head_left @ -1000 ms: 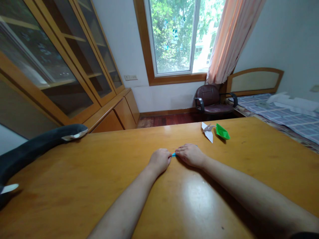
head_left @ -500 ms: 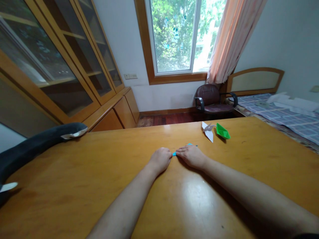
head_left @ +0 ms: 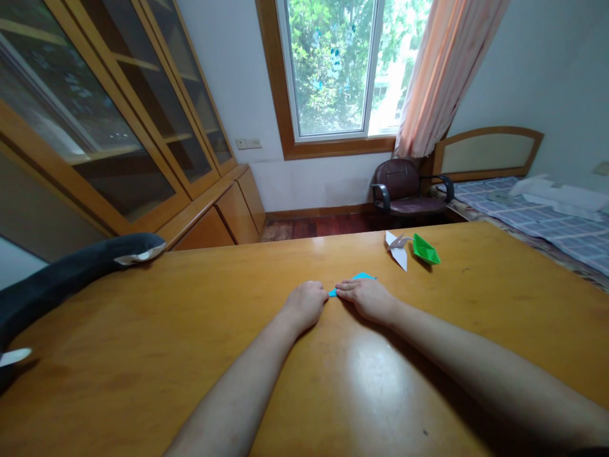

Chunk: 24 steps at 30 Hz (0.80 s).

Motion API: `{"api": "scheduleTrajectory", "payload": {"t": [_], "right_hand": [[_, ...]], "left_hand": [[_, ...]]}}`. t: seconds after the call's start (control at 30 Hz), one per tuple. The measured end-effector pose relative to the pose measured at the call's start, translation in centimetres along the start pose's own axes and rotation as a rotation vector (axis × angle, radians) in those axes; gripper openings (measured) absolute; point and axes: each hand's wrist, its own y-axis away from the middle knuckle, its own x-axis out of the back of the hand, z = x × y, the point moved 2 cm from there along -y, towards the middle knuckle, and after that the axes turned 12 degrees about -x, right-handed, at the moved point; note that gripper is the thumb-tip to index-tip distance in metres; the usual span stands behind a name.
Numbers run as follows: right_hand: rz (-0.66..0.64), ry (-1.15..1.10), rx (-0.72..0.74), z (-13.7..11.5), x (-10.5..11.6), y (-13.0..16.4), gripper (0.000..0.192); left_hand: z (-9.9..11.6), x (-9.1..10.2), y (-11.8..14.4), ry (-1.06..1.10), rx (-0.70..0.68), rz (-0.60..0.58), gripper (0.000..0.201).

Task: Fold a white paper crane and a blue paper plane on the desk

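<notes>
3 paper folds (head_left: 425, 249), 2 hands (head_left: 368, 297)

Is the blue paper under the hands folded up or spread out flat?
Folded. The blue paper shows only a small pointed piece past the right hand, pressed onto the table.

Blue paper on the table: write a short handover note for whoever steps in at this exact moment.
Left hand: curled, fingertips pressing the near tip of the blue paper.
Right hand: flat over the same paper, most of it hidden.
The paper lies on the wooden table, a folded point showing beyond the right hand.
Done, by the look: a white paper crane and green paper boat, farther right.
Left: the blue piece looks unfinished.
</notes>
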Motion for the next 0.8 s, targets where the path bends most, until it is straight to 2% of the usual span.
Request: {"api": "scheduleTrajectory", "payload": {"t": [0.4,0.5,0.63,0.8], "right_hand": [[0.065,-0.038,-0.038,-0.1,-0.4,-0.1,0.033],[0.085,-0.043,-0.071,0.0,-0.7,0.0,0.032],[0.092,-0.036,-0.095,0.1,-1.0,0.0,0.031],[0.094,-0.055,-0.095,0.2,-1.1,-0.1,0.032]], "left_hand": [[-0.4,0.1,0.0,0.045,-0.058,0.048,0.025],[-1.3,0.0,0.7,0.189,-0.032,0.155,0.024],[-2.5,-0.1,1.7,0.353,0.076,0.314,0.023],[-2.1,-0.1,1.5,0.33,0.009,0.224,0.02]]}}
